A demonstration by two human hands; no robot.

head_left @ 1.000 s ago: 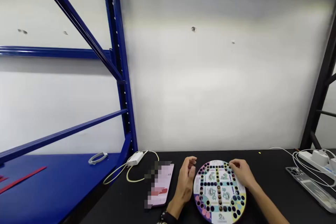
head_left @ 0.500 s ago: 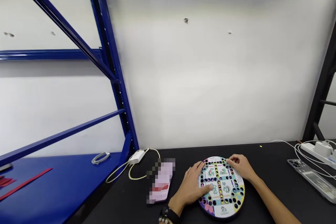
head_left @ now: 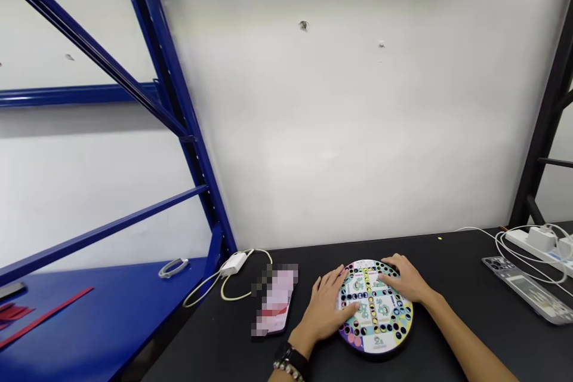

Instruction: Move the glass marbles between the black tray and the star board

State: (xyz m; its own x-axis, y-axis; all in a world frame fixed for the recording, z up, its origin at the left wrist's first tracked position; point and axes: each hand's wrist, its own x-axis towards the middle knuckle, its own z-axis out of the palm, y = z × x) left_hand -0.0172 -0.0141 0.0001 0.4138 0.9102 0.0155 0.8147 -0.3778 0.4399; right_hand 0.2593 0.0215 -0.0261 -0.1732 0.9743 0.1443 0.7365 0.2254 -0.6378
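A round game board (head_left: 378, 343) lies on the black tabletop, its face printed with coloured paths, cartoon figures and rows of dark round holes. My left hand (head_left: 324, 304) rests along its left rim, fingers stretched out and thumb lying on the face; it is open. On the upper right edge lies my right hand (head_left: 406, 279), open, with the thumb on the face and the other fingers reaching over the far rim. A dark watch (head_left: 290, 359) and a beaded bracelet (head_left: 289, 370) are on my left wrist. Parts of the board's sides are hidden under both hands.
Left of the board lies a pink-screened phone (head_left: 277, 304), near a white adapter (head_left: 233, 264) with a looped cable. A clear-backed phone (head_left: 528, 289) and a white power strip (head_left: 521, 240) are at right. A blue rack post (head_left: 179, 89) rises at left.
My right hand has spread out of a pinched pose at the rim, its thumb now on the board's face. My left hand stays on the left side. The view has shifted slightly.
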